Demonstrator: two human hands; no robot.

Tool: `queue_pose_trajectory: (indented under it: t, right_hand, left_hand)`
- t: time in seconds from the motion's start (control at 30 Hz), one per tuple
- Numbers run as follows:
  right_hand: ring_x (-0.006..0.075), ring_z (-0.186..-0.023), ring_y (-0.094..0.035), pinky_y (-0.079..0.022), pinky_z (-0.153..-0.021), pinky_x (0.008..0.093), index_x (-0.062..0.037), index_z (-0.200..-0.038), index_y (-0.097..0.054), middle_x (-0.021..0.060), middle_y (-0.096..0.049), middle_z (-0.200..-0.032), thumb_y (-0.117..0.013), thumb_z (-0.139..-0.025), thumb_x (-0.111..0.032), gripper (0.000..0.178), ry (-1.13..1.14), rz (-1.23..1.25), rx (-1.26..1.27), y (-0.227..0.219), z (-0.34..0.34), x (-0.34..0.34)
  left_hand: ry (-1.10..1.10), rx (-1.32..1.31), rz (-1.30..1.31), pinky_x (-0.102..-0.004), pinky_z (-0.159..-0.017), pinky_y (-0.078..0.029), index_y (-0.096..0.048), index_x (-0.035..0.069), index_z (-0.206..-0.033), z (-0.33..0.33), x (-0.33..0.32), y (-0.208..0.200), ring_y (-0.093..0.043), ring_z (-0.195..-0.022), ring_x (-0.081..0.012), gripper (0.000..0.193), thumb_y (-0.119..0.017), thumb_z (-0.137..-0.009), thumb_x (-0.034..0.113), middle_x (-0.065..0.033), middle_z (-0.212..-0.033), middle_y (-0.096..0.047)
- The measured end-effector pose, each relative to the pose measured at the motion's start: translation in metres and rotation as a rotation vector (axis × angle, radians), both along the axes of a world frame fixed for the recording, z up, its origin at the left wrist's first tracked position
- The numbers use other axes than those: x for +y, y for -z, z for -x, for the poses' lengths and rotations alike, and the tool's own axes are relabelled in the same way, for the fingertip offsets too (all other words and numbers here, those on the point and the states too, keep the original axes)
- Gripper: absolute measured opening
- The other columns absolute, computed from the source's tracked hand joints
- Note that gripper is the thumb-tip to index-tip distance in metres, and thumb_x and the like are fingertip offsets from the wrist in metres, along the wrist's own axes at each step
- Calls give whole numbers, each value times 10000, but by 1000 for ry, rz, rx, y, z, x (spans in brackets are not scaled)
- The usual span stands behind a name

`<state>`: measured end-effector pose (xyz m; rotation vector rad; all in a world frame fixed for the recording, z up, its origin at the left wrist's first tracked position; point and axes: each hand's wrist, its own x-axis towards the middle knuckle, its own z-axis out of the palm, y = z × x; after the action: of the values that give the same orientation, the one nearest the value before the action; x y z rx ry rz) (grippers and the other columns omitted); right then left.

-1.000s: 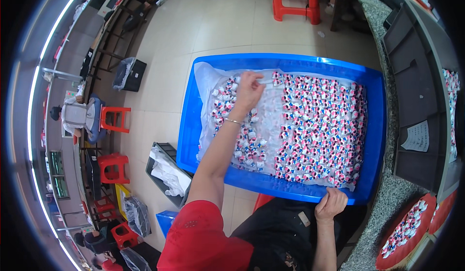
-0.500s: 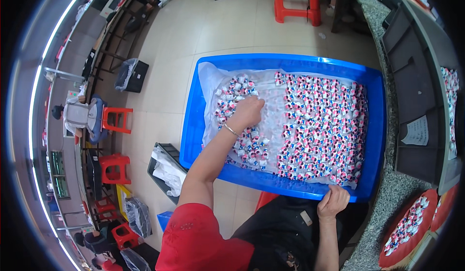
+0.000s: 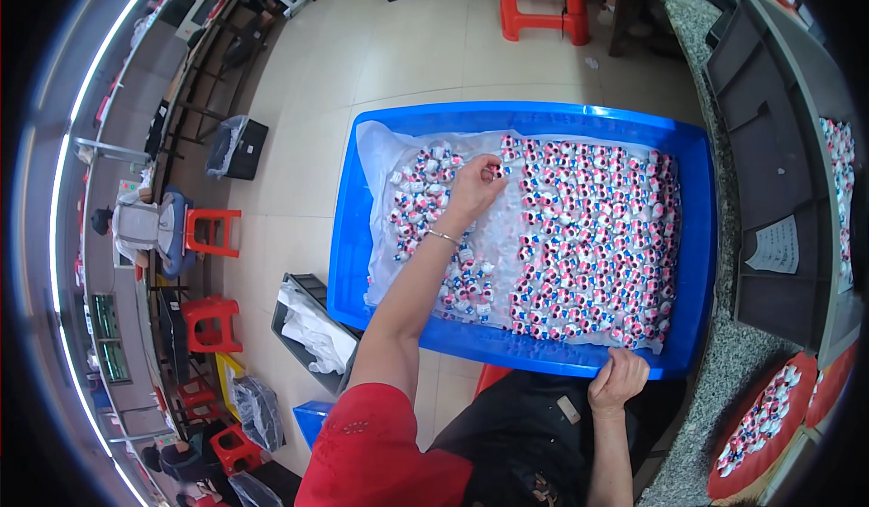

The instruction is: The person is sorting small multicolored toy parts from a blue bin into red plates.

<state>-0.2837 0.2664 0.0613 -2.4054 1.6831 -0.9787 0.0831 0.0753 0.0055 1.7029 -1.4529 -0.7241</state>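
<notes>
A big blue plastic bin (image 3: 341,244) lies across my lap, lined with a thin white sheet (image 3: 376,149). My left hand (image 3: 475,186) is inside it, thumb and fingers pinched on a small figurine (image 3: 500,172) in white, pink and blue, partly hidden by the fingers. To its right, many like figurines (image 3: 597,226) stand in close rows. Left of the hand and under the forearm lies a loose heap of the same figurines (image 3: 421,176). At the bin's near right edge, my right hand (image 3: 619,380) is closed on the rim.
A granite counter (image 3: 701,407) runs along the right, holding a grey crate (image 3: 769,172) and a red tray (image 3: 765,425) of small pieces. On the floor to the left is a dark crate with white sheeting (image 3: 312,330). A red stool (image 3: 543,4) stands beyond; another person (image 3: 149,226) sits far left.
My left hand has moved up and right from the loose heap toward the end of the rows, a figurine now showing at its fingertips. My right hand stays on the rim.
</notes>
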Motion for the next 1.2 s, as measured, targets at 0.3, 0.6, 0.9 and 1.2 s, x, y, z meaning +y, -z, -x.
queue_pose_trajectory:
  t: [0.3, 0.6, 0.9, 1.2]
  right_hand:
    - [278, -759, -590, -422, -727, 395, -22, -918, -635, 109, -629, -859, -527, -826, -100, 162, 2, 3, 3, -1, 2, 2]
    - [282, -746, -586, -423, -723, 391, -18, -912, -636, 114, -628, -852, -529, -824, -90, 157, -4, -4, 2, 1, 0, 2]
    - [298, -763, -590, -424, -715, 400, -17, -930, -631, 123, -626, -855, -527, -847, -91, 152, -6, 4, 15, 1, 1, -1]
    - [288, -767, -593, -425, -719, 399, -19, -916, -632, 119, -627, -862, -535, -826, -94, 152, 0, 5, 3, 0, 3, 3]
  left_hand:
    - [12, -174, 161, -288, -659, -494, -626, 38, -1046, 19, -14, 9, -563, -706, -150, 375, -796, -714, 74, -73, -962, -588]
    - [24, -142, -67, -277, -647, -503, -625, 39, -1015, -29, 39, -33, -578, -715, -142, 282, -763, -779, 105, -65, -970, -602]
    - [356, -961, -14, -406, -733, -511, -612, 51, -866, -6, 75, -32, -597, -885, -306, 115, -614, -756, 85, -124, -878, -583]
    - [269, -401, -115, -354, -702, -488, -632, 40, -979, -18, 67, -47, -582, -778, -252, 206, -659, -782, 92, -120, -879, -543]
